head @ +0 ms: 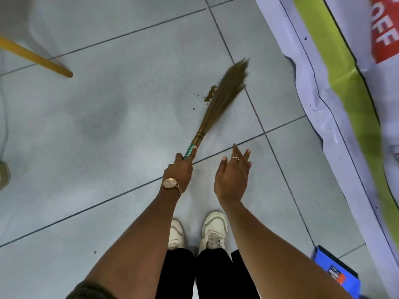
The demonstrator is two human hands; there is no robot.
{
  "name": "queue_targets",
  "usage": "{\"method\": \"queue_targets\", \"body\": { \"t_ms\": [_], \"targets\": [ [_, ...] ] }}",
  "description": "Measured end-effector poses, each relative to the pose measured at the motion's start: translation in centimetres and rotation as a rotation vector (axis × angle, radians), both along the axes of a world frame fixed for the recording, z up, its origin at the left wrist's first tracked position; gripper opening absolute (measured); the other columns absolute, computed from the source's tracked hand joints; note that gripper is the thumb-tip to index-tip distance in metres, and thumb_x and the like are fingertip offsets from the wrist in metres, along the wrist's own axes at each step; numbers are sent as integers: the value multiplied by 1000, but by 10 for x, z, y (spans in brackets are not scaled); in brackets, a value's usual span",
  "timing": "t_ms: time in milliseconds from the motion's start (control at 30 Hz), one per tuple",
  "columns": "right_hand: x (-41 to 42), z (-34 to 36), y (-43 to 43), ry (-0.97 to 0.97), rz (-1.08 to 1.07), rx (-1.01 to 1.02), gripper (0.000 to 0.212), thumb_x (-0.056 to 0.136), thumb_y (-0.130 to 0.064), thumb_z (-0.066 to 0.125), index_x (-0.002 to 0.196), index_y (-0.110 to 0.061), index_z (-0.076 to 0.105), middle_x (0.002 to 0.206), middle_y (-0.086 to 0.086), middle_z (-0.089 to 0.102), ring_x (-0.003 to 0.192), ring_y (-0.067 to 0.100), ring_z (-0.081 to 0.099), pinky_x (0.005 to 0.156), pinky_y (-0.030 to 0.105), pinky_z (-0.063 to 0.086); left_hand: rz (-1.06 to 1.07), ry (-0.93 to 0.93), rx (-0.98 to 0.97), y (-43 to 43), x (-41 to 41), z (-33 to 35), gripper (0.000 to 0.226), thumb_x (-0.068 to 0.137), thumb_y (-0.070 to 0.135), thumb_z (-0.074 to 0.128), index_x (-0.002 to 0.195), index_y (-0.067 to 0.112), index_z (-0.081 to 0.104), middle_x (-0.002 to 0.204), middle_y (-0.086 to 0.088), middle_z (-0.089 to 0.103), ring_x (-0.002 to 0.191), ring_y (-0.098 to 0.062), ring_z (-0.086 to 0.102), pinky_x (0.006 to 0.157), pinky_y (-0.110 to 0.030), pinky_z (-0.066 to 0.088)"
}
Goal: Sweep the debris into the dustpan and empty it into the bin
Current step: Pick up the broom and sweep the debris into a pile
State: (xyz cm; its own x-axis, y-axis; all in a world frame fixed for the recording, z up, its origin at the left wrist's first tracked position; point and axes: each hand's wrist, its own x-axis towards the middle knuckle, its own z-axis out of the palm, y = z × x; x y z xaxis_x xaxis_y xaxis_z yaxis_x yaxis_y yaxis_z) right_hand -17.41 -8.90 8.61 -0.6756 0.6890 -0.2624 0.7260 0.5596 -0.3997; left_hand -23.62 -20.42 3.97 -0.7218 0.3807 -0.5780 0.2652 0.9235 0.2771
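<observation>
Seen from above, a person in black trousers and white sneakers stands on a grey tiled floor, both bare forearms reaching forward. At the lower right edge, just beside the right forearm, lies part of a blue dustpan bearing an orange-and-white label. The left hand, with a rose-gold wristwatch on the wrist, has its fingers closed around the handle of a grass broom, gripping it where teal tape winds around the shaft. The right hand hovers just beside it, palm turned inward and fingers spread wide, holding nothing; a thin ring shows on one finger. From the taped handle the broom runs up and to the right, bound by a band and then fanning into a long brown brush whose tips are blurred. Touching the brush's left edge, a short line of brown crumbly debris lies on the tile, with a few dark specks scattered near it. Along the right side a printed banner in white, lime green and red lies across the floor, the letters "OFF" legible at its top. Far left, a yellow wooden leg angles down to the floor.
</observation>
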Motion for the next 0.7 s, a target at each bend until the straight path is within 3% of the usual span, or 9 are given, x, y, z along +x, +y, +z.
{"method": "queue_targets", "body": {
  "t_ms": [267,467,700],
  "targets": [
    [0,42,-17,6,5,-30,47,104,-23,32,149,-10,29,156,10,33,151,26,13,124,41,14,20,-5,19,-53,30,58,58,101,18,37,152,28,13,109,-15,49,68,-28,60,62,-38,53],
    [13,77,-32,9,32,-25,46,104,-22,33,148,-9,31,155,10,34,150,26,14,123,38,12,-136,-108,-72,-94,90,111,64,98,20,36,149,40,3,119,-7,42,72,-33,64,66,-42,55],
    [18,63,-49,-36,60,-62,47,104,-21,31,148,-8,29,156,10,32,151,25,11,123,37,9,-184,-177,-176,-135,96,85,60,99,25,33,150,39,5,117,-7,44,81,-32,65,74,-42,54]
  ]
}}
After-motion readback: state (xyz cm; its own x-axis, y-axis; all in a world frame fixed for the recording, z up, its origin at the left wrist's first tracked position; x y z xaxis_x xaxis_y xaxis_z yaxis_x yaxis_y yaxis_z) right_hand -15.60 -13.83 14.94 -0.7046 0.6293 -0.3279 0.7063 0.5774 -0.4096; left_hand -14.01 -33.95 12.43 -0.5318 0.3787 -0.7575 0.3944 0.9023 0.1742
